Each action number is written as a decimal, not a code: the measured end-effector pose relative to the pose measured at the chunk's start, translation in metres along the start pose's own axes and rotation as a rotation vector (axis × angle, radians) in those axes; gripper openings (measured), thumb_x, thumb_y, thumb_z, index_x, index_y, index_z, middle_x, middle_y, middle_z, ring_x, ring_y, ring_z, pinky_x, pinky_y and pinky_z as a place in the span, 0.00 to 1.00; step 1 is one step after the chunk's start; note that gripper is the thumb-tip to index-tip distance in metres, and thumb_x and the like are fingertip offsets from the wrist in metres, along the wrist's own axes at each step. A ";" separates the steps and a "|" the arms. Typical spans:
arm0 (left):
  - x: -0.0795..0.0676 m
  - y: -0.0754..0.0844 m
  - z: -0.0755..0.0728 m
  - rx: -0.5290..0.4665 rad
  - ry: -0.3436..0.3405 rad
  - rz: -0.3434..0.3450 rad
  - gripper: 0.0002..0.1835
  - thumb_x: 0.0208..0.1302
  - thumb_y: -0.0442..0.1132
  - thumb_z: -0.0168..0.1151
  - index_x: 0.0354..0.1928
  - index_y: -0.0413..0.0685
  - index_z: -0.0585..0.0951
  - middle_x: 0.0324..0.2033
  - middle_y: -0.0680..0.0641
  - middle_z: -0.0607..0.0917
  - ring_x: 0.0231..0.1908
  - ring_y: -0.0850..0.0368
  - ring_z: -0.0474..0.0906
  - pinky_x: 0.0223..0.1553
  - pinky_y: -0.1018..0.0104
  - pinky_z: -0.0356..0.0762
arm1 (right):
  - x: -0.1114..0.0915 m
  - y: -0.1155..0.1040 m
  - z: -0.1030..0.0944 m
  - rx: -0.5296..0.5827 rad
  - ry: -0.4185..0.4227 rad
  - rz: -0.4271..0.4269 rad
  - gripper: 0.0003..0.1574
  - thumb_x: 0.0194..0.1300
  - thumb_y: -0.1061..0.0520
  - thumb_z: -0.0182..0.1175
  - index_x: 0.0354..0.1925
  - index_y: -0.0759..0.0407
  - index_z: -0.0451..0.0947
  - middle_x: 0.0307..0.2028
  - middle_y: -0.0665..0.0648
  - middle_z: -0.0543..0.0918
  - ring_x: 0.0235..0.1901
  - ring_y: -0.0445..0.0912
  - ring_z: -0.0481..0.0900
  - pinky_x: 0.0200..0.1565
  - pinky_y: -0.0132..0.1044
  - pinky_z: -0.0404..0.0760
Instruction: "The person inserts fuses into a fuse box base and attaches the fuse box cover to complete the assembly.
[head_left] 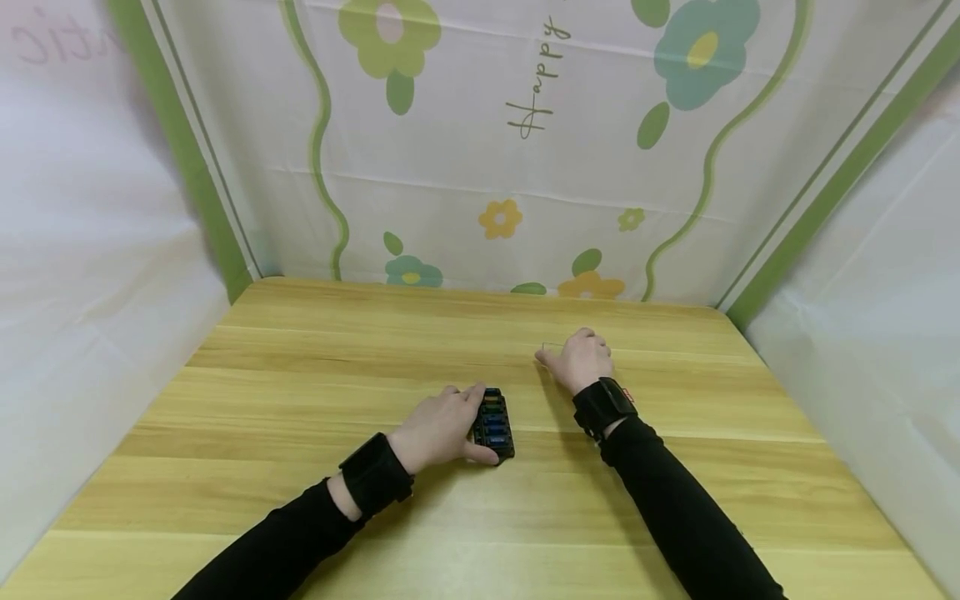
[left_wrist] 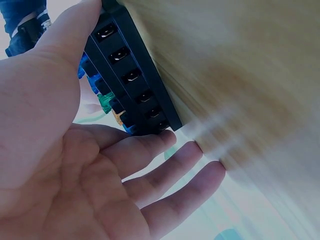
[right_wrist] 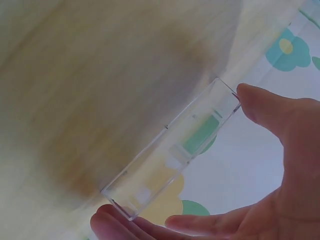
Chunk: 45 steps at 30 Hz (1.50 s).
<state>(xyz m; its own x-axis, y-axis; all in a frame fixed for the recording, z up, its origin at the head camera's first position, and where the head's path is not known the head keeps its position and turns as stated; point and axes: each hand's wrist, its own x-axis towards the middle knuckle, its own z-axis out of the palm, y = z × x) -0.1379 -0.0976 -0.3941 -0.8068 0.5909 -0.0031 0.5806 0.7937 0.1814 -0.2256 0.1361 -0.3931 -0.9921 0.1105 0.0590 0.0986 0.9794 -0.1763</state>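
Observation:
A black fuse block [head_left: 495,429] with a row of blue, green and orange fuses lies on the wooden table. My left hand [head_left: 438,429] holds it from the left, thumb at its near end and index finger at its far end. In the left wrist view, a row of slots shows along the side of the block, and the other fingertips reach to the table. Farther back and to the right, my right hand [head_left: 581,360] pinches a clear plastic cover [right_wrist: 167,150] by its two short ends, between thumb and fingers. Whether the cover touches the table, I cannot tell.
The light wooden table [head_left: 300,400] ends at a white cloth backdrop [head_left: 465,150] printed with flowers. White cloth walls [head_left: 97,250] stand at both sides. Each wrist carries a black band [head_left: 377,475].

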 end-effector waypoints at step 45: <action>0.001 0.001 0.001 -0.033 -0.014 -0.019 0.59 0.48 0.73 0.62 0.71 0.36 0.59 0.55 0.37 0.76 0.53 0.45 0.73 0.45 0.56 0.74 | -0.003 0.029 -0.004 0.252 0.112 -0.131 0.44 0.49 0.36 0.70 0.41 0.75 0.73 0.48 0.74 0.64 0.43 0.60 0.62 0.40 0.46 0.69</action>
<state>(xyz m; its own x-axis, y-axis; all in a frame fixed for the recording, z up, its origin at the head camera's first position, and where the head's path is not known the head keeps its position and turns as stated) -0.1377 -0.0964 -0.3951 -0.8160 0.5777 -0.0205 0.5610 0.7999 0.2132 -0.2200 0.1645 -0.3948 -0.9790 0.0177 0.2032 -0.0660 0.9151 -0.3979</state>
